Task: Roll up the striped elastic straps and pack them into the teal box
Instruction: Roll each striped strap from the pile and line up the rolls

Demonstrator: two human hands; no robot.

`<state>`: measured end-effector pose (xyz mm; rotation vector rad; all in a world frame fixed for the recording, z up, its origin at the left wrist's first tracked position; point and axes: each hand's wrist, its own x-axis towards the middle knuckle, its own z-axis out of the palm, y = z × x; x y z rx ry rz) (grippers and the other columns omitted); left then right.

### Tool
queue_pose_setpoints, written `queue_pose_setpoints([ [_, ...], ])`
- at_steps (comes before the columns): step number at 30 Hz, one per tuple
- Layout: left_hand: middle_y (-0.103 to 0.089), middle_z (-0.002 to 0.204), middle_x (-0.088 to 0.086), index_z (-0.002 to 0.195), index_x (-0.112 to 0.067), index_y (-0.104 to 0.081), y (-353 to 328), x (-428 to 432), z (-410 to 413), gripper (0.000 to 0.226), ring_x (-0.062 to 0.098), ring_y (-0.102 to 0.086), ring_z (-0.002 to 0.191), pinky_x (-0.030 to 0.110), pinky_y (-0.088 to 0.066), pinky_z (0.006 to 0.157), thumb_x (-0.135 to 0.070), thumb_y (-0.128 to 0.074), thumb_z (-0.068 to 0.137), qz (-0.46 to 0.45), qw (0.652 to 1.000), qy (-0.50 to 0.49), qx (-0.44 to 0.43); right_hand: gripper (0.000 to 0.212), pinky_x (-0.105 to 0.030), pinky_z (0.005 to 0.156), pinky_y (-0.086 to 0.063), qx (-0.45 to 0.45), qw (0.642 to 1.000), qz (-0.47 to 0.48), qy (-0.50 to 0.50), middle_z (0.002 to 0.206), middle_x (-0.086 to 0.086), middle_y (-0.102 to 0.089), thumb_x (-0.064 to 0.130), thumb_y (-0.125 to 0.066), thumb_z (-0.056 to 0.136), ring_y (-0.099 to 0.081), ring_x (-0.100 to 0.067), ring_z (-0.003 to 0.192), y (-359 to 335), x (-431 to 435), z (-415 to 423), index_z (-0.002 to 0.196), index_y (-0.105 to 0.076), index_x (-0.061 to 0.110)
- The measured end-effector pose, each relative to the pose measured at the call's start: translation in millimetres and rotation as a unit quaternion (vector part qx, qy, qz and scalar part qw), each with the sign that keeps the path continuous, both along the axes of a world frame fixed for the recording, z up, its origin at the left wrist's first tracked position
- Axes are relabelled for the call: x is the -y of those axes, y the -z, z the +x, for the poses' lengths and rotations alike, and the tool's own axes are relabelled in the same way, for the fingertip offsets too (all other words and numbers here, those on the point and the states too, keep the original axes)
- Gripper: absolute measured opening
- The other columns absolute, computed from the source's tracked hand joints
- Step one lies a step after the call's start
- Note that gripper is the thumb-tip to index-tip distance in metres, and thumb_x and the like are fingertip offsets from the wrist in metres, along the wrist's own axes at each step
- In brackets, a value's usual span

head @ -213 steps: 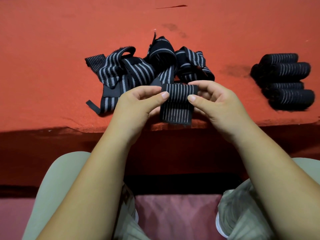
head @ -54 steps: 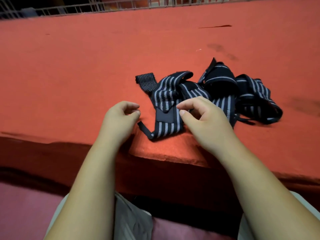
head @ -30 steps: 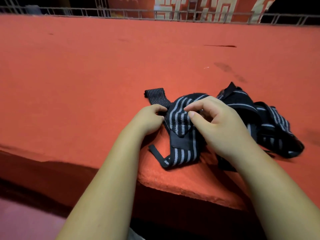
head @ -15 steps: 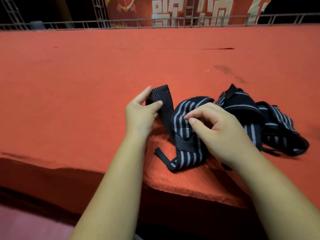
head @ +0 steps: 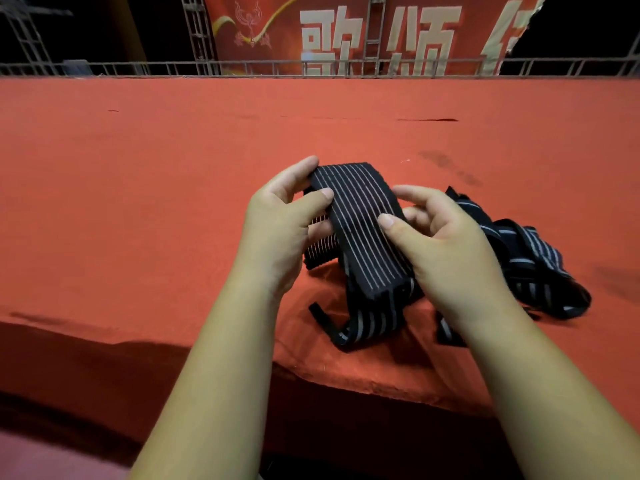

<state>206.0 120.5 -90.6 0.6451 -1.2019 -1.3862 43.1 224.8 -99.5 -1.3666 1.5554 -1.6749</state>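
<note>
**A:** Which one is being worked, and where?

**B:** One striped strap (head: 363, 230), black with thin pale lines. It is held up off the red carpeted platform (head: 156, 209), just left of the loose pile of straps (head: 530, 268). The flat stretch is tilted, far end higher.

**A:** Hands?

**B:** The left hand (head: 277, 230) pinches the far end, thumb on the striped face and fingers curled underneath. The right hand (head: 446, 251) grips the right edge lower down, thumb pressed on the face and forefinger hooked over the far side. Both are closed on the strap, no fingers spread.

**A:** And the rest of it?

**B:** It drops from the right hand to the carpet and ends in a curl with a narrow black tab. That end lies nearer the person than the pile does, close to the platform's front edge. Another striped fold shows under the left palm. I can't tell whether it's the same strap.

**A:** The pile itself?

**B:** Tangled, unrolled, lying on the carpet. The right wrist covers its left side.

**A:** Beyond the pile?

**B:** The carpet runs back to a metal railing (head: 138, 68). A red banner (head: 277, 29) with large pale characters stands behind that.
</note>
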Motion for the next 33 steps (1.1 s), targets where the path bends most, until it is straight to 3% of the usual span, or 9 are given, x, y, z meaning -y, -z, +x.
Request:
queue_pose_setpoints([
  [4,-0.076,0.114,-0.002,0.142,-0.023,-0.066,6,-2,-4,0.059,0.012,-0.072,0.087,0.028,-0.062,0.075,0.012,-0.055,0.095,-0.071,0.99,-0.023,0.119,0.02,-0.043,0.088,-0.065,0.044,0.999,-0.013,-0.001,0.101,-0.002,-0.082,0.01,-0.069,0.103,-0.08,-0.02,0.096,2,-23,-15,0.117,-0.075,0.022],
  [7,-0.067,0.111,-0.007,0.147,-0.033,-0.062,22,9,-5,0.074,0.005,-0.058,0.076,0.009,-0.047,0.074,0.01,-0.056,0.087,-0.197,0.915,-0.103,0.337,0.021,-0.04,0.083,-0.062,0.052,0.998,0.006,-0.021,0.093,-0.001,-0.08,0.004,-0.068,0.101,-0.076,-0.018,0.089,8,-43,-31,0.109,-0.078,0.021],
  [9,-0.065,0.11,-0.005,0.138,-0.029,-0.069,31,19,-3,0.066,0.007,-0.058,0.084,0.007,-0.04,0.073,0.009,-0.057,0.085,-0.208,0.869,-0.138,0.427,0.027,-0.039,0.071,-0.056,0.05,0.997,0.053,-0.034,0.084,0.002,-0.073,0.003,-0.066,0.099,-0.069,-0.02,0.08,14,-53,-43,0.108,-0.079,0.025],
  [12,-0.07,0.104,-0.002,0.116,-0.026,-0.08,40,29,1,0.056,0.018,-0.064,0.083,0.024,-0.043,0.067,0.009,-0.046,0.087,-0.115,0.872,-0.157,0.449,0.034,-0.042,0.075,-0.043,-0.024,0.987,0.138,-0.074,0.083,-0.004,-0.062,0.006,-0.067,0.097,-0.057,-0.024,0.078,26,-64,-59,0.11,-0.079,0.035],
  [15,-0.072,0.114,-0.001,0.122,-0.023,-0.077,55,37,0,0.05,0.011,-0.062,0.076,0.021,-0.047,0.059,0.004,-0.045,0.095,-0.062,0.883,-0.144,0.442,0.021,-0.04,0.075,-0.049,-0.135,0.963,0.215,-0.093,0.082,0.012,-0.072,0.024,-0.068,0.098,-0.064,-0.02,0.074,32,-68,-61,0.106,-0.078,0.041],
  [18,-0.067,0.139,0.003,0.142,-0.023,-0.064,75,45,-5,0.042,0.022,-0.067,0.12,0.038,-0.056,0.103,-0.015,-0.067,0.101,-0.085,0.864,-0.103,0.486,0.01,-0.036,0.081,-0.058,-0.193,0.954,0.223,-0.055,0.091,0.016,-0.078,0.047,-0.07,0.097,-0.073,-0.008,0.084,36,-66,-57,0.1,-0.077,0.04],
  [21,-0.064,0.149,0.005,0.151,-0.019,-0.059,87,51,-11,0.05,0.024,-0.059,0.139,0.042,-0.045,0.119,-0.025,-0.07,0.102,-0.069,0.845,-0.077,0.525,0.019,-0.027,0.075,-0.052,-0.21,0.953,0.22,-0.007,0.089,0.018,-0.076,0.054,-0.069,0.096,-0.068,0.001,0.08,38,-61,-56,0.094,-0.075,0.036],
  [27,-0.069,0.143,0.009,0.143,-0.017,-0.066,100,74,-17,0.036,0.03,-0.061,0.136,0.036,-0.047,0.11,-0.022,-0.062,0.108,-0.051,0.823,-0.127,0.552,0.016,-0.021,0.074,-0.047,-0.218,0.951,0.217,0.025,0.089,0.023,-0.074,0.055,-0.073,0.093,-0.064,0.01,0.084,46,-51,-57,0.095,-0.074,0.039],
  [33,-0.08,0.116,0.006,0.115,-0.021,-0.081,97,79,-11,0.026,0.028,-0.071,0.115,0.033,-0.052,0.095,-0.01,-0.064,0.098,-0.064,0.817,-0.158,0.552,0.016,-0.025,0.069,-0.046,-0.24,0.946,0.213,0.046,0.09,0.02,-0.074,0.052,-0.068,0.097,-0.064,0.006,0.077,46,-48,-58,0.09,-0.074,0.039],
])
